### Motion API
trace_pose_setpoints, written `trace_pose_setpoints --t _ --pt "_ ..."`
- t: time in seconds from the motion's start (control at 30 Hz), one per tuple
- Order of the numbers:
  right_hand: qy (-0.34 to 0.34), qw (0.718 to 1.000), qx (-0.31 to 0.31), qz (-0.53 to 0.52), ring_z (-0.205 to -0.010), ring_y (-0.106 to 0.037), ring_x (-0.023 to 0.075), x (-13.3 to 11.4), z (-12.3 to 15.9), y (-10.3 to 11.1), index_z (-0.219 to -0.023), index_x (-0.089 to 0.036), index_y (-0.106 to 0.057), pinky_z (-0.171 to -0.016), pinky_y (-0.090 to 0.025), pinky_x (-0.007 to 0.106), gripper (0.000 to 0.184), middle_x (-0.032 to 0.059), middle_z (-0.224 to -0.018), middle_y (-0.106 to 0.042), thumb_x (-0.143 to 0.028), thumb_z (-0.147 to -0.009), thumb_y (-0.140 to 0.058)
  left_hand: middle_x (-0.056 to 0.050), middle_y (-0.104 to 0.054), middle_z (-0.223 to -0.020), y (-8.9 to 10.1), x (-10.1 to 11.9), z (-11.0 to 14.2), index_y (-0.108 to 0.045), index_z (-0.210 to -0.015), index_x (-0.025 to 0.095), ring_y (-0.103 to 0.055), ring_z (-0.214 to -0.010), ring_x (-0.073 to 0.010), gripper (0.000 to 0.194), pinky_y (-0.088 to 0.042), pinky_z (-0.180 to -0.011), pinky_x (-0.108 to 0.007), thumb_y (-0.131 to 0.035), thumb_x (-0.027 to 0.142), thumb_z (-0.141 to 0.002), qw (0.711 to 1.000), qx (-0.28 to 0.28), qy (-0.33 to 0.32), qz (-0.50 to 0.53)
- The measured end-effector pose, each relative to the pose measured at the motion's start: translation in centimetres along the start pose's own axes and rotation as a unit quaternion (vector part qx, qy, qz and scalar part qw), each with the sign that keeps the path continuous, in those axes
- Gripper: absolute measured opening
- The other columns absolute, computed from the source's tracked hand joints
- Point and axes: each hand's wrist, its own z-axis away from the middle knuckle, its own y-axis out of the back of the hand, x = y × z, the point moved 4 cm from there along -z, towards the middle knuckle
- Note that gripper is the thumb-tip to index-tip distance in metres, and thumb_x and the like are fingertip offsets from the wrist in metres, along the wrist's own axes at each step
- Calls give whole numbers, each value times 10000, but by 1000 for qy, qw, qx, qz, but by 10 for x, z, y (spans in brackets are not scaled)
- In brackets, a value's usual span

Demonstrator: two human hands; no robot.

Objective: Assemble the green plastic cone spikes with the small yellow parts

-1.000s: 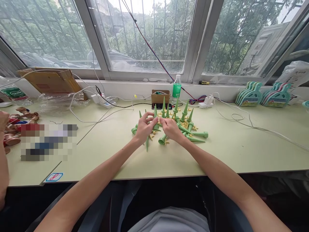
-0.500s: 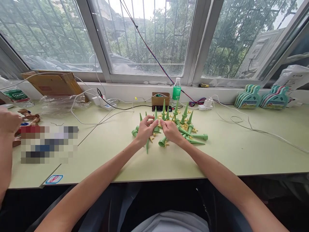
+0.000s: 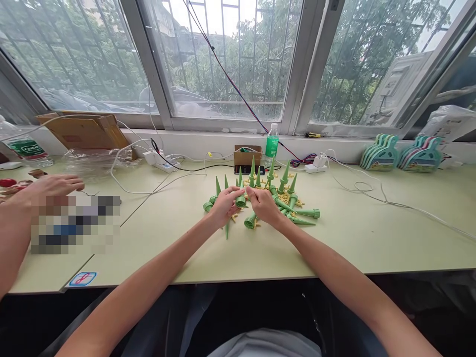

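My left hand [image 3: 225, 205] is closed around a green plastic watering spike [image 3: 241, 201], its wide collar showing under my thumb. My right hand [image 3: 263, 203] pinches at the spike's side, fingertips nearly meeting those of the left; what sits between them is too small to make out. Around both hands are more green spikes. Several stand point up, like the tall spike [image 3: 285, 177] behind my right hand. Others lie flat, such as the spike [image 3: 308, 213] to the right. Small yellow valve pieces [image 3: 285, 197] are heaped among them.
Behind the spikes are a phone [image 3: 243, 169], a small cardboard box [image 3: 247, 155] and a green-labelled bottle [image 3: 272, 143]. White cables [image 3: 366, 186] cross the table. Another person's hand [image 3: 55, 191] reaches in at left. Stacked turquoise plastic pieces [image 3: 380, 152] stand at right.
The green spike at my left hand has shifted, and its collar shows more plainly below my thumb. My right hand has barely moved. The other person's hand has reached rightward over the table at left.
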Motion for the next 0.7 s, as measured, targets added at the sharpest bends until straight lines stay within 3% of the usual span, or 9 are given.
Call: trace_pose_setpoints --t 0.23,0.57,0.7 --pt "14 999 -31 1 -605 -457 115 5 -2 -1 -722 -185 -475 -592 -292 246 462 0 -680 -540 -484 -1000 -258 111 -326 -387 1 -2 -2 -529 -798 183 -216 -288 -13 317 -209 -328 -163 -759 379 -705 1000 7 1 4" --pt "-40 999 -15 -22 -494 -251 100 10 -5 -4 -552 -202 -251 -514 -193 281 536 -40 -504 -271 -533 -968 -318 69 -495 -597 1 7 3 -466 -875 203 -267 -382 -13 444 -214 -336 -152 -736 511 -702 986 47 -122 -102" --pt "-80 994 -26 -71 -465 -248 98 16 -5 -7 -518 -213 -250 -492 -217 276 571 -41 -469 -264 -585 -943 -336 60 -504 -643 -2 12 7 -459 -916 211 -299 -415 -21 414 -210 -356 -149 -690 512 -750 968 44 -194 -151"
